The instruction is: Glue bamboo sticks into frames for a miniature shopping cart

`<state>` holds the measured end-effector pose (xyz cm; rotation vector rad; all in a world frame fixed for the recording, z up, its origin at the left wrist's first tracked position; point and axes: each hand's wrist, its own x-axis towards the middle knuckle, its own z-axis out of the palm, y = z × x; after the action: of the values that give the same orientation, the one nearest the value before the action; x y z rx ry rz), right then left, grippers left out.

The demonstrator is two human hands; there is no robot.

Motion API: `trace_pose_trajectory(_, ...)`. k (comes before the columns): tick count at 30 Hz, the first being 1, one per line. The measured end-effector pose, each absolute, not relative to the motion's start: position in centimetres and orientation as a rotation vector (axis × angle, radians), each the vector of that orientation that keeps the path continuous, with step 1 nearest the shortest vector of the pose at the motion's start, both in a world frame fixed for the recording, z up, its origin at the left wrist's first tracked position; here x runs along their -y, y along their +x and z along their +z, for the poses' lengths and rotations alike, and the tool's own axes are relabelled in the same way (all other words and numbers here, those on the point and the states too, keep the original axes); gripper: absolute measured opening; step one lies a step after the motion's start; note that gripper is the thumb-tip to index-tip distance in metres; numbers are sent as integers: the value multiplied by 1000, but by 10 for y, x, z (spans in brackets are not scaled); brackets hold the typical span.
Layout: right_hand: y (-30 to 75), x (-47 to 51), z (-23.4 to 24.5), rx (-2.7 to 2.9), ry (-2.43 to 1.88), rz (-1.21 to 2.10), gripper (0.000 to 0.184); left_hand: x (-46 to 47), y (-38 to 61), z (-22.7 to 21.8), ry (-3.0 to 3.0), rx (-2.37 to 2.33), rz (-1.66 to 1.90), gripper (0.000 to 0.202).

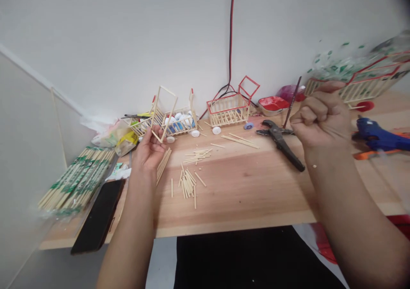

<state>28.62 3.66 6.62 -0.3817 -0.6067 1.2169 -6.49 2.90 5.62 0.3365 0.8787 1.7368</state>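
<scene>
My left hand (150,148) pinches the lower corner of a square frame of thin wooden sticks (164,112) and holds it upright above the wooden table (250,191). My right hand (320,120) is closed in a fist around a thin dark paintbrush (292,101) that points up and away. Below the brush lies a pair of black pliers (282,141). Loose cut sticks (188,182) lie scattered between my hands. A small stick cart with red-painted edges (229,107) stands at the back, near a bowl of red paint (273,104).
An unpainted stick cart holding blue and white bottle caps (179,122) stands behind the frame. Packed chopsticks (77,180) and a black phone (98,216) lie at the left edge. A blue glue gun (379,137) and another red-edged cart (365,86) are at the right. Red and black cables (230,37) hang down the wall.
</scene>
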Motion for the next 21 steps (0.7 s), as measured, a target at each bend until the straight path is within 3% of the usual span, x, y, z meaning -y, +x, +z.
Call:
trace_pose_trajectory(5, 297, -45, 66, 158, 115, 1333, 38, -30, -75, 59, 314, -840, 1812, 26)
trace_pose_trajectory(11, 306, -43, 66, 43, 255, 1264, 38, -30, -90, 66, 274, -842, 1853, 30)
trace_pose_trajectory(17, 310, -43, 66, 307, -113, 1203, 55, -26, -82, 72, 289, -891, 1845, 29)
trace_pose_trajectory(21, 299, -30, 62, 1032, -469, 1247, 47, -24, -75, 72, 357, -892, 1777, 27)
